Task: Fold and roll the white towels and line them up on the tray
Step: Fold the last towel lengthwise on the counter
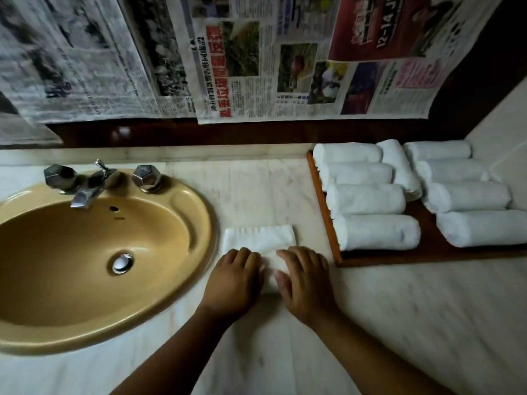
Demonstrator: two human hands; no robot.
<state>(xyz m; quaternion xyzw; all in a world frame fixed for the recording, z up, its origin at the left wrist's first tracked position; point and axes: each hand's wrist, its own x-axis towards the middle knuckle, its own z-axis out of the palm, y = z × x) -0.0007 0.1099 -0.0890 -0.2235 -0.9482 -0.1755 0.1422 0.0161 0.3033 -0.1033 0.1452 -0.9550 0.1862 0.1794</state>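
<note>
Pressing folded towel [259, 240], left hand [232, 283], right hand [306, 283], both grips flat, open

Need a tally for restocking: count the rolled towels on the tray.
9. Left column: four. Right column: four. One lies angled between them. None looks hidden.

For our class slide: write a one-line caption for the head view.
Both hands roll a white towel beside the sink; nine rolls fill the tray.
</note>
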